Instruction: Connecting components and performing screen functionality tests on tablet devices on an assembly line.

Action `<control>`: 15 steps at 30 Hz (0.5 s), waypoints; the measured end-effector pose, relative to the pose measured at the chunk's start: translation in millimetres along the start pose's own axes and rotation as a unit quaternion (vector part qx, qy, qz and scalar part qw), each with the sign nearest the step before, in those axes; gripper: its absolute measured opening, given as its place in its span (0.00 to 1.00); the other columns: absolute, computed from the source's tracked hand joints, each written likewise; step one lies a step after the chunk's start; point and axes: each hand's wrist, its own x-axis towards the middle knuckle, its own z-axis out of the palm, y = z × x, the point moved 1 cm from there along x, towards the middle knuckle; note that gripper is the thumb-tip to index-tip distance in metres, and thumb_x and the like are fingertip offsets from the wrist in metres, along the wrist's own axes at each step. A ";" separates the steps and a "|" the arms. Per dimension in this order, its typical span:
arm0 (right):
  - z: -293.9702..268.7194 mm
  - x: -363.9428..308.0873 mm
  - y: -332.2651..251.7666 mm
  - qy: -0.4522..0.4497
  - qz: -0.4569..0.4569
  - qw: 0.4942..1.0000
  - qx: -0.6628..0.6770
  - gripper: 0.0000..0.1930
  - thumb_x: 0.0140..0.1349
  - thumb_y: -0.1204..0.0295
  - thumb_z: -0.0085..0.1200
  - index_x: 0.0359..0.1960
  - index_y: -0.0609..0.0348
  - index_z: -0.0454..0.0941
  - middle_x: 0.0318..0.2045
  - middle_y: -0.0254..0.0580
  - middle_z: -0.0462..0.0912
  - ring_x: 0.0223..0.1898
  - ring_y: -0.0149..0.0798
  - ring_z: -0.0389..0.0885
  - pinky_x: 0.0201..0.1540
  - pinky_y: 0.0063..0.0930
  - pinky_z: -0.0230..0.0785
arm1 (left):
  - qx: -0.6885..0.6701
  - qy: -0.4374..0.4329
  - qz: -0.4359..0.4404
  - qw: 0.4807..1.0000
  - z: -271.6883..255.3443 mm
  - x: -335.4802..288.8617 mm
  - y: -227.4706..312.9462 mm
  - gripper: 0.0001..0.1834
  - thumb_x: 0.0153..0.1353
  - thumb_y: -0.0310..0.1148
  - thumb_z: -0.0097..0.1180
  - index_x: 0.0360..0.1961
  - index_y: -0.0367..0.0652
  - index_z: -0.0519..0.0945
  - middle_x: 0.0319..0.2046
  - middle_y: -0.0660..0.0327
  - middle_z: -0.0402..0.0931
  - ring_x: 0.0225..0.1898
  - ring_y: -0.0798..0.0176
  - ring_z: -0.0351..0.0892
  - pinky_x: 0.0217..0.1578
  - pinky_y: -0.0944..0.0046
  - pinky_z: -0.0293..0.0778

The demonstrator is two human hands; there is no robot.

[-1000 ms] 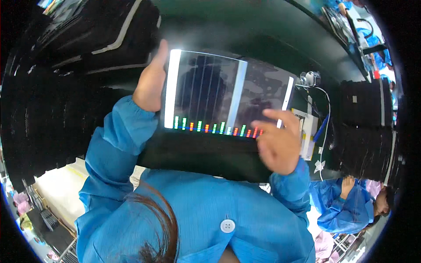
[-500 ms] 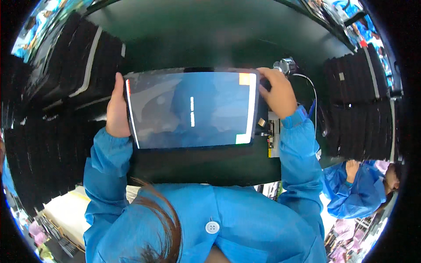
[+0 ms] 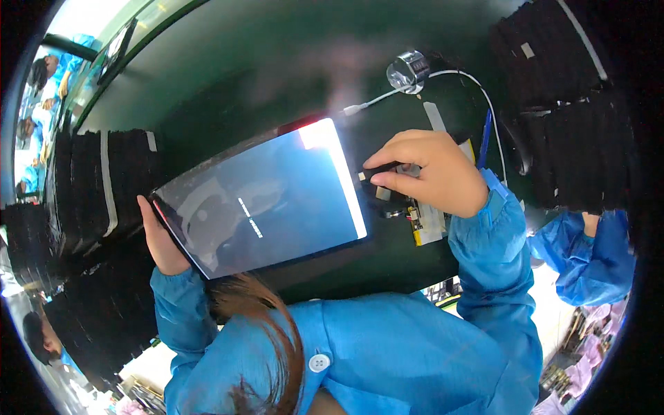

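On green bench: left hand grips panel; right hand apparently pinches connector.

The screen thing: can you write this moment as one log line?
left hand: holds screen panel by its left edge | right hand: fingers at connector by panel's right edge | panel: tilted above green table

Panel on table, tray stacks left, connector board right
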 end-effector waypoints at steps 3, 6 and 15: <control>-0.3 -2.3 -0.6 0.002 0.002 1.000 0.003 0.09 0.49 0.74 0.60 0.34 0.59 0.80 0.30 0.42 0.79 0.31 0.39 0.77 0.30 0.27 0.69 | 0.024 -0.030 0.002 0.999 -13.0 5.4 2.1 0.31 0.63 0.58 0.38 0.47 0.40 0.74 0.43 0.58 0.75 0.41 0.58 0.74 0.43 0.60 0.71; 1.6 -2.4 2.7 0.012 -0.025 1.000 0.003 0.09 0.49 0.73 0.60 0.33 0.60 0.79 0.29 0.43 0.79 0.30 0.40 0.77 0.30 0.29 0.69 | 0.034 -0.019 0.003 0.999 -9.7 5.7 2.1 0.30 0.62 0.58 0.38 0.46 0.41 0.74 0.41 0.59 0.75 0.40 0.58 0.74 0.41 0.60 0.71; 7.3 -2.3 3.5 0.024 -0.025 0.999 0.024 0.08 0.48 0.74 0.59 0.32 0.61 0.79 0.28 0.44 0.78 0.30 0.44 0.76 0.31 0.32 0.68 | 0.026 -0.055 -0.007 0.998 -14.7 7.5 -0.7 0.32 0.61 0.60 0.38 0.46 0.41 0.74 0.42 0.58 0.75 0.40 0.59 0.74 0.42 0.61 0.70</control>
